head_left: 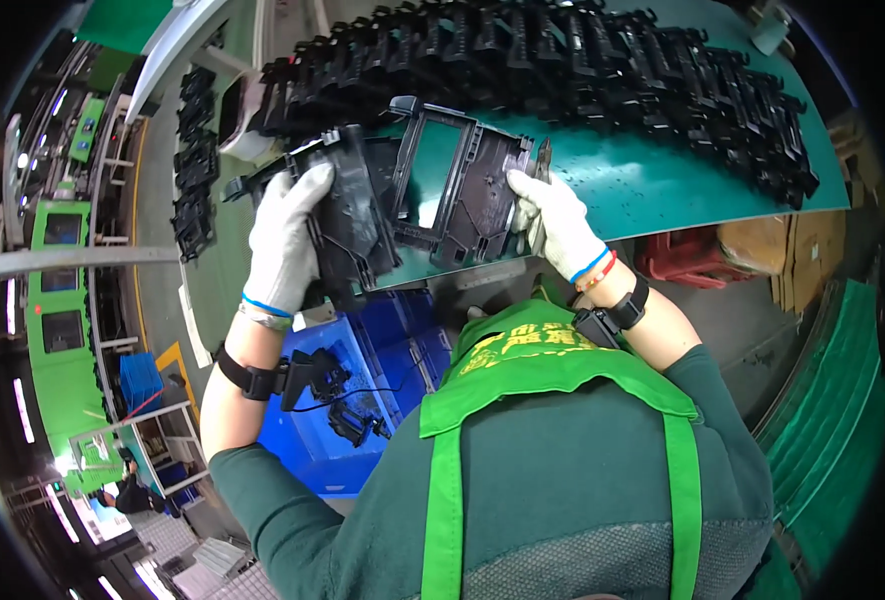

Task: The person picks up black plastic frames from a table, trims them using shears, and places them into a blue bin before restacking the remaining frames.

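Note:
My left hand (284,240), in a white glove, is closed on the edge of a black plastic panel (347,195). My right hand (560,222), gloved too, pinches the right side of a black plastic frame (480,195) with a large rectangular opening. The two parts are side by side over the near edge of the green tabletop, and the panel partly overlaps the frame's left side. A slim metal hand tool, apparently nippers (543,160), also sits in my right hand with its tip pointing away from me.
Many similar black parts (522,60) stand in a curved row along the back of the green table (652,170). More line the left side (195,165). Below the table edge, a blue bin (312,450) holds a few black pieces. Cardboard (807,250) and a red crate (687,258) are at right.

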Available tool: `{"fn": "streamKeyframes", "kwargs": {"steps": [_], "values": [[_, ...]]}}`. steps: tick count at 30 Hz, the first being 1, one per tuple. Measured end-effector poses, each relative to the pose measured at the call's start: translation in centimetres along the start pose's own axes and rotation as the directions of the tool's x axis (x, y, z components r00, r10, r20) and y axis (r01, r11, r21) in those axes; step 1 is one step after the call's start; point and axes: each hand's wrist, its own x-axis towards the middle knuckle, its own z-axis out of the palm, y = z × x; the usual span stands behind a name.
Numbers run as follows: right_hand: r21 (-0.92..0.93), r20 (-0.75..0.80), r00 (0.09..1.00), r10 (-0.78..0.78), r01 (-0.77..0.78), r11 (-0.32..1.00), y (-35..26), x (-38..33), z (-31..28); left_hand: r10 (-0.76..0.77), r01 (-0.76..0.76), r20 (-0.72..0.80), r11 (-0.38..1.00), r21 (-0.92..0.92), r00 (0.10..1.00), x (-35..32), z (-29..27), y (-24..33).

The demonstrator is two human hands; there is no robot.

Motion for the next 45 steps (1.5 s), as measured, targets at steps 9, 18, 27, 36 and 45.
{"fn": "streamKeyframes", "kwargs": {"steps": [9, 18, 27, 36, 45], "values": [[-0.098, -0.187, 0.973, -0.134, 0.117, 0.988, -2.2, -1.6, -5.2, -0.117, 0.102, 0.119, 0.987, 0.126, 0.986, 6.1, 2.2, -3.6], [-0.066, -0.228, 0.955, -0.189, 0.179, 0.982, -2.8, -2.1, -8.6, 0.011, -0.014, 0.009, 0.944, 0.331, 1.0, 12.9, 4.2, -8.5], [0.108, -0.007, 0.997, -0.076, 0.077, 0.991, -0.8, 0.3, -13.6, 0.02, 0.005, -0.016, 0.478, 0.878, 1.0, 11.8, 5.7, -7.7], [0.123, 0.053, 0.999, 0.005, -0.011, 0.992, -1.0, 0.9, -10.7, 0.119, 0.01, -0.058, 0.372, 0.928, 0.991, 11.7, 2.1, -8.9], [0.167, 0.433, 0.895, 0.11, -0.199, 0.966, -0.6, 3.3, -10.9, 0.28, -0.141, 0.043, 0.343, 0.929, 0.959, 8.1, 3.0, -7.8]]}}
